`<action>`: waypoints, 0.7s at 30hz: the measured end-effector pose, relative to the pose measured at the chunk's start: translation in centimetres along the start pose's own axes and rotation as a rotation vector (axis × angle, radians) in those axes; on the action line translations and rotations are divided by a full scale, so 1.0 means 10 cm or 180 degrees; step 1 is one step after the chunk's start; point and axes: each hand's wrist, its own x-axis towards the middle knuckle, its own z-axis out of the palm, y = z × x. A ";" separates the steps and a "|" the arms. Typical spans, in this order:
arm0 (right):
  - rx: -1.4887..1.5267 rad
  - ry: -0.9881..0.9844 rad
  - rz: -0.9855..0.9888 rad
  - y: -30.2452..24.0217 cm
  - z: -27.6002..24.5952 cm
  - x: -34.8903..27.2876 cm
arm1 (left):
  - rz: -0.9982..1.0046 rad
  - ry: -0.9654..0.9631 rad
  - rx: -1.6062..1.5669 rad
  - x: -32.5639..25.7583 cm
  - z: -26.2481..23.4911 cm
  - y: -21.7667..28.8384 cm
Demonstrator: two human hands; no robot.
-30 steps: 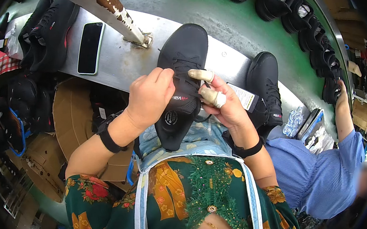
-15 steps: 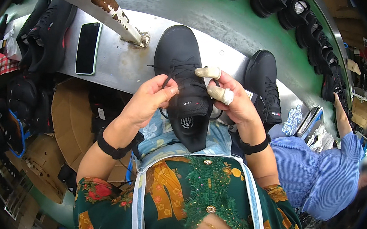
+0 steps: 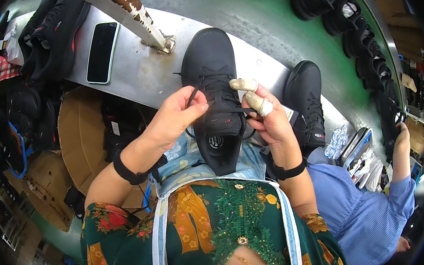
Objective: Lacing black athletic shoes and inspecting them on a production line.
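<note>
A black lace-up shoe (image 3: 208, 56) rests toe-away, its front on the metal bench and its heel at my lap. My left hand (image 3: 179, 114) is beside its left edge, thumb and forefinger pinched on a black shoelace (image 3: 192, 96) that loops up from the eyelets. On the other side, my right hand (image 3: 270, 116) pinches the lace too; pale covers sit on its thumb and forefinger. A stretch of lace runs across the tongue between the hands. A second black shoe (image 3: 304, 93) lies to the right of my right hand.
A phone (image 3: 103, 53) lies on the bench (image 3: 137, 68) near a rusty metal post (image 3: 141, 22). More black shoes (image 3: 55, 38) stand at left, above a cardboard box (image 3: 81, 129). A green conveyor (image 3: 258, 31) carries a row of shoes. A co-worker in blue (image 3: 361, 200) reaches toward it.
My right hand's fingers have closed on the lace, which now stretches across the tongue. My left hand stays almost still. The co-worker's arm has moved lower along the shoe row.
</note>
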 end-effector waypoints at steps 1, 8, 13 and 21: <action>-0.0365 -0.0101 0.0008 -0.04 0.03 -0.02 | 0.0240 0.0217 0.0039 0.00 0.05 -0.03; -0.1653 -0.0399 -0.0679 -0.04 0.09 -0.08 | 0.0892 0.0799 0.0165 -0.06 0.15 -0.16; -0.0059 -0.0289 -0.0052 0.09 -0.06 -0.04 | 0.0508 0.0224 0.0012 -0.06 -0.01 -0.14; 0.0972 -0.0209 -0.0076 0.25 -0.19 0.01 | 0.0871 0.0396 -0.0446 0.00 0.15 0.15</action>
